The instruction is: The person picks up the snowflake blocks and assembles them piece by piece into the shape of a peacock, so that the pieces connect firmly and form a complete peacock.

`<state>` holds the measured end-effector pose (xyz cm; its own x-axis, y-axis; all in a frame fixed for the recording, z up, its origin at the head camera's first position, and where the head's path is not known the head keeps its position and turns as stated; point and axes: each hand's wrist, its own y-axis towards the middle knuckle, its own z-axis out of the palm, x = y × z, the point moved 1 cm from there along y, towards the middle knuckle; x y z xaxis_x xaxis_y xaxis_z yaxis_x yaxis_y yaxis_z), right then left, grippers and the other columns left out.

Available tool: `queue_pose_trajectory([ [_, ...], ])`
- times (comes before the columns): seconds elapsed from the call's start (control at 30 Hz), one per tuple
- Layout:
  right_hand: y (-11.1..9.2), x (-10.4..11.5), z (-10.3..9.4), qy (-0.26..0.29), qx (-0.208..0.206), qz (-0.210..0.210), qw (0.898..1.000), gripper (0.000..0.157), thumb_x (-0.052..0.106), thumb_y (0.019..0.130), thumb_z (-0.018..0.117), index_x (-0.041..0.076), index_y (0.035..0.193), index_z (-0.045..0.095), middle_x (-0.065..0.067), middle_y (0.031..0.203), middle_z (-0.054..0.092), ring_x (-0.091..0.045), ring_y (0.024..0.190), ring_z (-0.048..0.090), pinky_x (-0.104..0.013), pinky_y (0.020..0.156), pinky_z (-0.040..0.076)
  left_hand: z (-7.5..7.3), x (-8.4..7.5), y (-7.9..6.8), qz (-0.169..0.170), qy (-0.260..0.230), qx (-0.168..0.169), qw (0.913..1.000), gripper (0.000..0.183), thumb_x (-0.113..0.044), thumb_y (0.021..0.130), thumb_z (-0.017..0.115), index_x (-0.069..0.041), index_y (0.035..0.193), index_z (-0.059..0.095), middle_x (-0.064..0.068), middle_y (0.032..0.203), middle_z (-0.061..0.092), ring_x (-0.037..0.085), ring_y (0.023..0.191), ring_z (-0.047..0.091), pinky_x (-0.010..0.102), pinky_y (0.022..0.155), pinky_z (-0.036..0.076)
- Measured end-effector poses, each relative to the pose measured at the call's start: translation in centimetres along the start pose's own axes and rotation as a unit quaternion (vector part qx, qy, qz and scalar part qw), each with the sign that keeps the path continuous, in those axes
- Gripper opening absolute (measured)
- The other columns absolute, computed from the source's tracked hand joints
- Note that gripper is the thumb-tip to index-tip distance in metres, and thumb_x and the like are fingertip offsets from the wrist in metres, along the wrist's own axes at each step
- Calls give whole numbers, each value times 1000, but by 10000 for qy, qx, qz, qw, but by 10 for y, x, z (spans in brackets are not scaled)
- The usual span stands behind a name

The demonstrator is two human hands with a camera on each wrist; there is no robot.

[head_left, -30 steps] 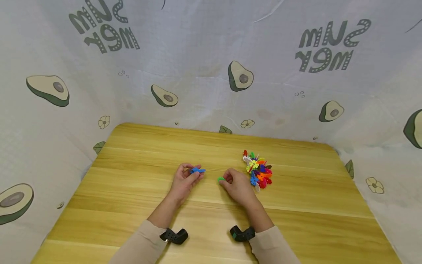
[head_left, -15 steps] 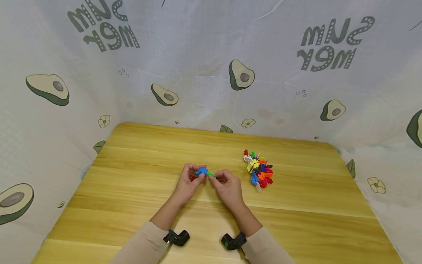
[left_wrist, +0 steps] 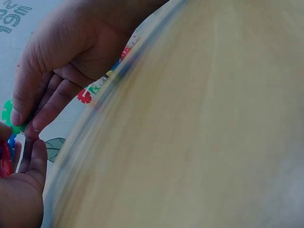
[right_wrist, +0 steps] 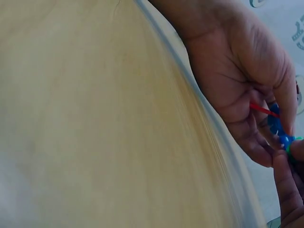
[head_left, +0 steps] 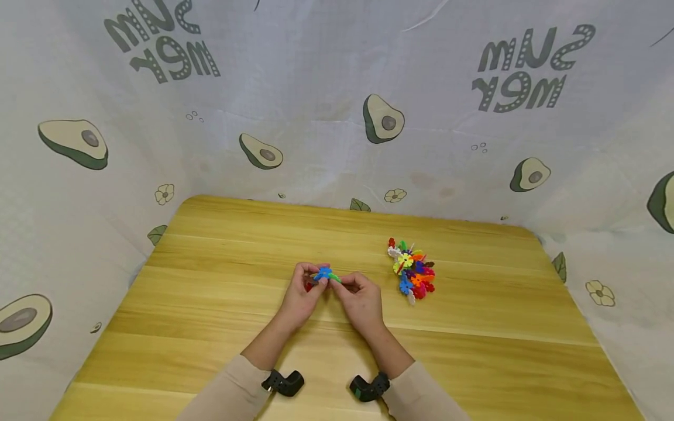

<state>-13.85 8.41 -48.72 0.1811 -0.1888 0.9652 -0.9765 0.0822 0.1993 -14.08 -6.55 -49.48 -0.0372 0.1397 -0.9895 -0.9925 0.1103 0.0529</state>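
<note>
In the head view my left hand [head_left: 296,298] pinches a blue snowflake-shaped plastic disc [head_left: 323,272] between thumb and fingers. A red disc [head_left: 308,287] shows under that hand's fingers, joined to the blue one as far as I can see. My right hand [head_left: 364,301] pinches a green disc [head_left: 335,278] against the blue disc's right side. Fingertips of both hands nearly meet there. The left wrist view shows the green disc [left_wrist: 7,114] above the blue and red ones. How deeply the discs interlock is hidden by fingers.
A heap of multicoloured snowflake discs [head_left: 413,272] lies right of the hands on the wooden table [head_left: 210,280]. A white cloth [head_left: 316,88] printed with avocados hangs behind and around the table. Black camera mounts [head_left: 284,383] sit on both wrists.
My right hand has moved left, bringing the green disc from apart to touching the blue disc. My left hand has shifted slightly right and turned the blue disc. The heap has stayed put.
</note>
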Motion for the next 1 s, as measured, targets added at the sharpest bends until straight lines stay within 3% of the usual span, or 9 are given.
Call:
queue_pose_trajectory([
  [0.17, 0, 2, 0, 111, -46, 38, 9999, 11, 8, 84, 84, 1, 83, 75, -18, 87, 76, -2, 72, 68, -15, 63, 55, 0, -2, 0, 74, 484, -12, 9988, 25, -1, 102, 59, -2, 121, 43, 19, 142, 59, 14, 96, 55, 13, 82, 51],
  [0.27, 0, 2, -1, 48, -48, -52, 10000, 11, 9, 85, 83, 2, 85, 75, -18, 88, 76, -3, 73, 68, -15, 64, 56, -1, -4, 0, 120, 675, 65, 9976, 35, -4, 101, 61, -3, 132, 43, 16, 144, 59, 17, 99, 56, 15, 83, 49],
  [0.43, 2, -2, -4, -156, -55, -378, 9991, 7, 7, 88, 80, 3, 91, 74, -17, 94, 77, -6, 81, 72, -15, 70, 59, -5, -3, 0, 120, 569, 518, 9970, 66, -6, 97, 67, -4, 153, 32, 16, 154, 47, 32, 125, 57, 30, 101, 54],
  [0.5, 3, -3, -5, -163, 19, -567, 9983, 7, 5, 88, 79, 3, 92, 74, -16, 97, 77, -10, 84, 74, -16, 73, 60, -7, -3, 0, -41, 453, 569, 9973, 66, -12, 99, 66, -5, 155, 32, 16, 151, 48, 32, 129, 56, 34, 105, 54],
  [0.6, 3, -1, -7, -119, 241, -881, 9958, 6, 1, 88, 78, 1, 93, 75, -16, 101, 78, -16, 90, 76, -17, 77, 62, -9, -2, 0, -355, 69, 320, 9988, 48, -20, 104, 59, -3, 147, 46, 8, 131, 60, 20, 114, 61, 27, 93, 54],
  [0.73, 1, 4, -8, -198, 644, -1229, 9901, 7, -2, 87, 77, 1, 93, 74, -16, 104, 78, -23, 93, 76, -23, 79, 64, -9, -1, 1, -676, -492, -121, 9964, 26, -23, 105, 57, -1, 118, 61, -1, 95, 64, 11, 79, 56, 19, 66, 48],
  [0.87, 2, 8, -13, -604, 938, -1530, 9819, 15, -3, 87, 77, 6, 99, 75, -12, 106, 77, -24, 93, 76, -30, 81, 65, -9, -1, 1, -883, -1085, -379, 9894, 11, -18, 104, 59, -7, 102, 60, -4, 87, 65, 8, 74, 58, 17, 61, 49],
  [0.93, 6, 12, -19, -907, 811, -1766, 9767, 15, -2, 88, 76, 6, 101, 75, -9, 104, 77, -22, 90, 76, -31, 81, 65, -10, -1, 2, -918, -1403, -482, 9847, 9, -18, 104, 60, -11, 99, 60, -4, 87, 68, 9, 76, 62, 17, 61, 49],
  [1.0, 13, 17, -30, -1241, 366, -2172, 9675, 14, -2, 88, 76, 6, 100, 75, -8, 99, 77, -21, 86, 75, -31, 78, 65, -11, -1, 2, -927, -1653, -549, 9803, 10, -19, 104, 60, -13, 96, 60, -4, 87, 71, 9, 77, 66, 17, 61, 48],
])
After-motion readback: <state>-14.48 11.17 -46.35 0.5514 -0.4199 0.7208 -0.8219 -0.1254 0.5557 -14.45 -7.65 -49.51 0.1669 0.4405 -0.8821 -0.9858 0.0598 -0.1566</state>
